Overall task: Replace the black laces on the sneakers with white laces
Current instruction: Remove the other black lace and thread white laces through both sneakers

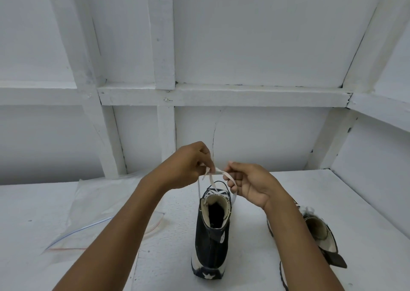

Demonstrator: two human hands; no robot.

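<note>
A black high-top sneaker (210, 239) with a white sole stands upright in the middle of the white table, heel toward me. A white lace (210, 180) rises from its top eyelets. My left hand (188, 164) pinches one end of the lace above the shoe. My right hand (248, 184) pinches the other end, which runs through its curled fingers. The two ends cross between my hands. A second sneaker (319, 235) stands at the right, partly hidden behind my right forearm, with white lace at its collar.
A clear zip-top plastic bag (106, 204) lies flat on the white table (244, 257) to the left of the shoe. A white wall with wooden framing (221, 95) stands close behind the table, and a side wall closes in at the right.
</note>
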